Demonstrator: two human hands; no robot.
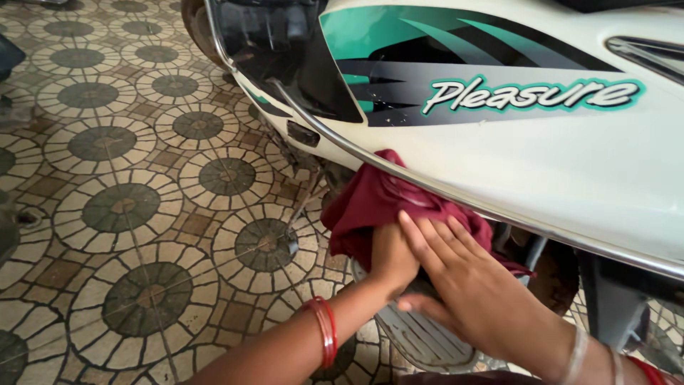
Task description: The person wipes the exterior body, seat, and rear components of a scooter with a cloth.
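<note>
A dark red cloth (pixel 374 203) is bunched under the white side panel (pixel 541 164) of a scooter, just below its chrome guard rail (pixel 342 139). My left hand (pixel 390 257), with red bangles on the wrist, grips the cloth from below. My right hand (pixel 463 281) lies flat with fingers spread over the left hand and the cloth's lower edge. A ribbed grey footrest (pixel 420 335) sits directly under both hands.
The scooter's panel carries teal and black stripes, with a black section (pixel 285 50) toward the front. The floor (pixel 128 207) is paved with round mosaic-pattern tiles. A dark object (pixel 7 228) pokes in at the left edge.
</note>
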